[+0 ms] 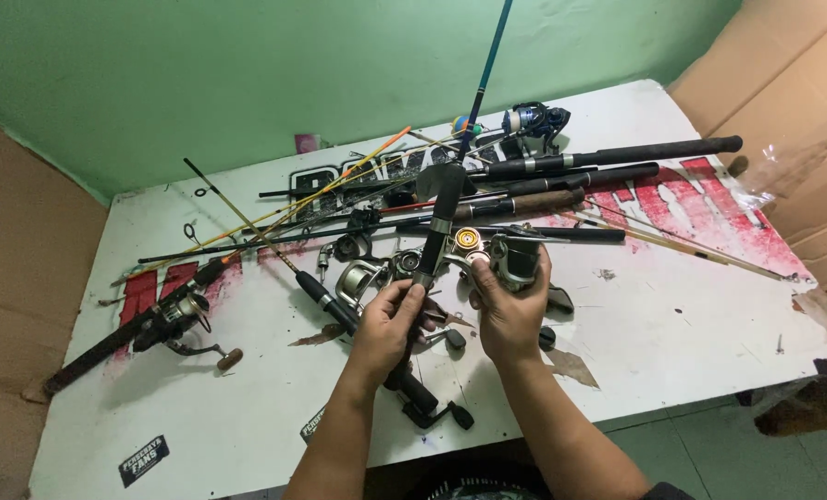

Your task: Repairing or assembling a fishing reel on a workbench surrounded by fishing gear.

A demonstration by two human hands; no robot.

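The bench [672, 324] is filling most of the view: a white top with red and black lettering, paint flaking off in patches, cluttered across its far half. Behind it a green wall [247, 65] is rising, and brown cardboard [783, 102] is leaning at the right and left edges.

A pile of fishing rods [608, 157] is lying across the far side of the bench, dark handles pointing right, thin tips fanning left. One more rod with a reel [168, 315] is lying apart at the left, angled toward the near-left corner.

The rod handle [441, 218] in work is standing off the bench, its long axis running from the hands up and away, slightly right, with the blue shaft continuing out of the top of the view. The left hand [385, 324] is clenching round the lower part of this handle, fingers [404, 301] wrapping it from the left. The right hand [510, 310] is grasping a spinning reel [497, 255] (silver body, gold cap on the spool), holding it just right of the handle and touching it or very nearly; the exact contact is hidden. Both hands are side by side, the left being the one on the rod itself.

Loose reels [362, 278] are lying just beyond the left hand.
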